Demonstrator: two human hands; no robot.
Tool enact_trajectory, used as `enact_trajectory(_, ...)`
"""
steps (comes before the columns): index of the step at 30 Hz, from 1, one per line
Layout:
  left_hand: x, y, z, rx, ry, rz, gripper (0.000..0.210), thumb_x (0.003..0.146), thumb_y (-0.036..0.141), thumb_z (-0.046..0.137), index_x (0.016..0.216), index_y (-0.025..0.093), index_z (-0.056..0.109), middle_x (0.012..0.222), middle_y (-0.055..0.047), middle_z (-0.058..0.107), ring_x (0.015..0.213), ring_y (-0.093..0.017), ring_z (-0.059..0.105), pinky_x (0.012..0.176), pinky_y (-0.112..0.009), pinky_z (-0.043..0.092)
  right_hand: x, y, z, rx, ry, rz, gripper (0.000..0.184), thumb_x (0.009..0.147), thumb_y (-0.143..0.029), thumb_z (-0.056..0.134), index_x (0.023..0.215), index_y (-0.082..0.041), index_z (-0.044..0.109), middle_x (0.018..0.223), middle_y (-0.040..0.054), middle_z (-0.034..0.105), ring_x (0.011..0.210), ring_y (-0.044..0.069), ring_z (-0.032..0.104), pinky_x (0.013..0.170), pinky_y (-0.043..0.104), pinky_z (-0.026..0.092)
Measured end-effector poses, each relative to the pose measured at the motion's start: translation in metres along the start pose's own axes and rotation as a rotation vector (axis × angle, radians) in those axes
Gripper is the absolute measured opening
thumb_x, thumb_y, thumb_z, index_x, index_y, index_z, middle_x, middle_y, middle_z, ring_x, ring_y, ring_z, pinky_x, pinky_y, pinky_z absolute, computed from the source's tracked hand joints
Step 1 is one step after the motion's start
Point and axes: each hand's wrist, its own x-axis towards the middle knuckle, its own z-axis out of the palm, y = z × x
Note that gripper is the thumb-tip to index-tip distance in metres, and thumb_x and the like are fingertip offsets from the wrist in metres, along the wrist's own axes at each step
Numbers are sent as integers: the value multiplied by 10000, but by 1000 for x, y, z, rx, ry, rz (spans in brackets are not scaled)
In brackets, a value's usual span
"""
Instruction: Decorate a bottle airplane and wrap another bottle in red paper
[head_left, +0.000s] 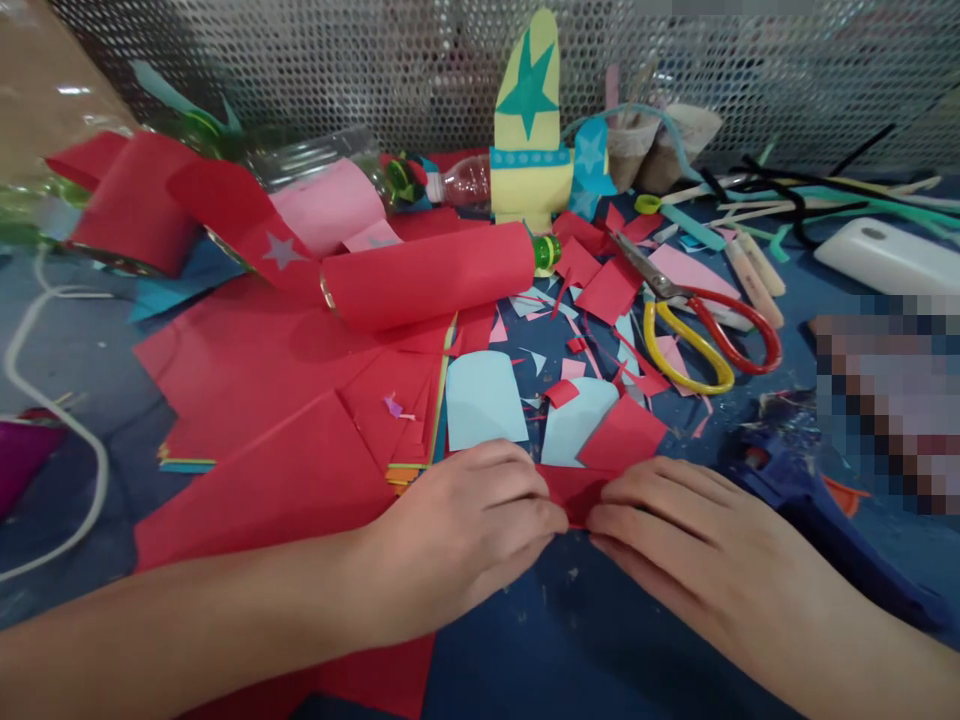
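Between my two hands a piece of red paper (pixel 576 488) lies low over the blue table, its ends under my fingers. My left hand (pixel 472 530) is closed on its left part, fingertips pressed together. From the other side my right hand (pixel 675 540) pinches the paper, thumb hidden beneath. Just beyond lie a light blue paper piece (pixel 486 402) with a rounded top, a second light blue piece (pixel 574 415) and a red square (pixel 624 432) partly over it. Red sheets (pixel 262 480) spread out under and beside my left forearm.
Scissors (pixel 679 300) with red and yellow handles rest among paper scraps. A dark blue glue gun (pixel 817 500) lies right of my right hand. A red paper-wrapped bottle (pixel 435 275) and a yellow paper-covered one (pixel 531 185) are farther back, before a perforated metal panel (pixel 420 80).
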Motion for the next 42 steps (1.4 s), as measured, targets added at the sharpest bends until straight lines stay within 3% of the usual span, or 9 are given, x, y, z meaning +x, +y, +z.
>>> enact_trajectory(9, 0, 1, -3, -79, -40, -121, 186, 942, 189, 475, 858, 153, 637, 837, -36, 648, 843, -152, 566, 852, -301, 494, -4, 2, -4, -100, -19, -64, 353, 935, -115, 342, 886, -207, 679, 868, 45, 714, 825, 188, 659, 692, 346, 564)
enact_trajectory(15, 1, 5, 1, 81, -63, -47, 264, 966, 130, 392, 835, 147, 620, 810, -16, 655, 826, -136, 571, 865, -290, 490, 1, -1, -5, -108, 54, -116, 349, 932, -92, 356, 919, -199, 687, 869, 31, 725, 852, 169, 650, 743, 306, 551)
enact_trajectory(19, 1, 4, 3, 142, -49, -49, 248, 961, 147, 415, 821, 152, 619, 796, -12, 647, 812, -141, 575, 824, -307, 514, 4, -1, -1, -69, 33, -100, 371, 945, -104, 335, 874, -197, 688, 841, 26, 721, 824, 155, 640, 729, 304, 552)
enact_trajectory(25, 1, 4, -1, 22, -21, -116, 230, 961, 168, 421, 846, 154, 620, 824, -32, 635, 832, -151, 573, 807, -298, 509, 2, -4, 2, -89, 20, -79, 352, 938, -90, 338, 880, -167, 676, 830, 37, 711, 770, 168, 634, 686, 327, 545)
enact_trajectory(32, 2, -1, 1, 39, -68, 75, 216, 953, 185, 450, 840, 174, 633, 810, 7, 670, 811, -129, 585, 886, -298, 493, 6, -11, 2, -54, 8, -15, 305, 933, -119, 402, 782, -177, 661, 701, 24, 669, 673, 152, 631, 613, 304, 533)
enact_trajectory(42, -3, -1, 3, 115, -60, 116, 238, 948, 135, 436, 815, 156, 632, 809, -7, 641, 817, -135, 566, 789, -248, 485, 5, -3, -14, -52, -10, -164, 405, 956, -110, 299, 864, -221, 677, 805, 8, 719, 714, 149, 651, 576, 286, 528)
